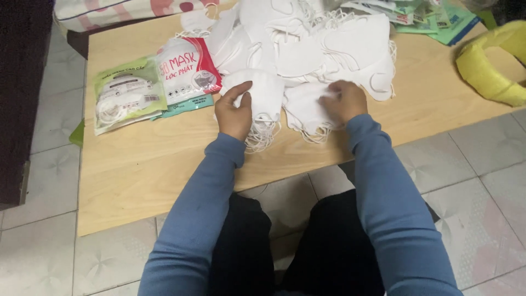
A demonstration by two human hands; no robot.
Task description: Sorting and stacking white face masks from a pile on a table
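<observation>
Fingers of the left hand [234, 112] pinch 1 folded white mask [262, 94] at frame centre, while the right hand [344, 101] presses curled fingers on a second mask stack [307, 112] just beside. Behind both spreads a loose mask heap [318, 41] on the wooden table [142, 164]. 2 sealed mask packets [156, 85] lie upper left; a yellow roll [487, 66] sits upper right.

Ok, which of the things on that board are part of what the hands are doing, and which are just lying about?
In hand:
left hand on a stack of white masks
right hand on a second mask stack
loose mask pile behind them

Lying about:
green mask packet
red-and-white packet
yellow ring-shaped thing
packets at the far right
wooden board
</observation>
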